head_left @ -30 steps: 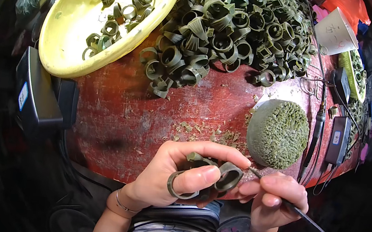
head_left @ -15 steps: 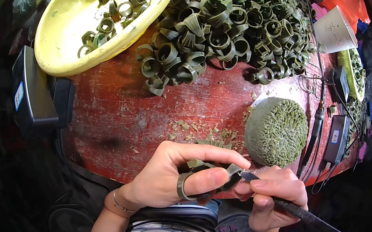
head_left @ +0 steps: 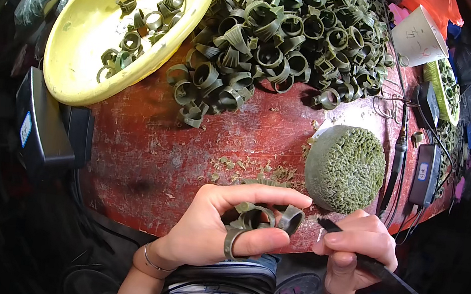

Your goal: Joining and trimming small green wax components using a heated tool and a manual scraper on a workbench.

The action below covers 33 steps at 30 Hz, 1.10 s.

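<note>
Currently: my left hand point(head_left: 209, 230), grip pinching several green wax rings point(head_left: 259, 217) just above the counter point(head_left: 148, 155) edge; my right hand point(head_left: 354, 245), grip pressed around a dark tool point(head_left: 372, 267). Best practice, I judge: steady rings, tip light on one ring.

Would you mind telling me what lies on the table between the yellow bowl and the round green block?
In the head view, between the yellow bowl and the round green block lies bare red tabletop, with the ring pile's near edge and green crumbs.
</note>
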Each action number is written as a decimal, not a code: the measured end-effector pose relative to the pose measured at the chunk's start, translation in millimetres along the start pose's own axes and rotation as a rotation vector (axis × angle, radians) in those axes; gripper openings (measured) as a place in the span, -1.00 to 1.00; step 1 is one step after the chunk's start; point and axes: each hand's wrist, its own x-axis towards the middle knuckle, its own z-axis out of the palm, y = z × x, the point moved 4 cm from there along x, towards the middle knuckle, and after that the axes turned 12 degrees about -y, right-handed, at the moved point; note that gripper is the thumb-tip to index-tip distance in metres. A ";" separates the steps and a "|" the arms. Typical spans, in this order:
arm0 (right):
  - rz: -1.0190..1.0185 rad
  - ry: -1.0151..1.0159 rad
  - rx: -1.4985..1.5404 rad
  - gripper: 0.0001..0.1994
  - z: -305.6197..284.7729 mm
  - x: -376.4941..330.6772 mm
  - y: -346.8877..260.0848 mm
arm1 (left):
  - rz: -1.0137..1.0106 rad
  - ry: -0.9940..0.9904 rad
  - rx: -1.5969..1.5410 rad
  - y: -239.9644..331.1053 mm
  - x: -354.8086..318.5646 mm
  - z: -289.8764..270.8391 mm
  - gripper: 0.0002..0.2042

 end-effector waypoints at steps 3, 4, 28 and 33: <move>0.047 -0.060 -0.012 -0.69 -10.1 -4.6 -5.7 | -0.044 -0.109 -0.104 0.2 7.2 7.2 -0.65; 0.048 -0.061 -0.007 -0.69 -7.5 -4.1 -3.3 | -0.046 -0.105 -0.103 -0.9 5.7 4.5 -0.65; -0.107 -0.329 -0.364 -0.72 4.2 4.3 -3.9 | 0.129 0.087 0.338 5.3 7.6 5.4 -0.61; -0.007 -0.264 -0.417 -0.75 -5.8 0.6 -6.8 | 0.114 0.119 0.257 -0.4 9.0 3.8 -0.61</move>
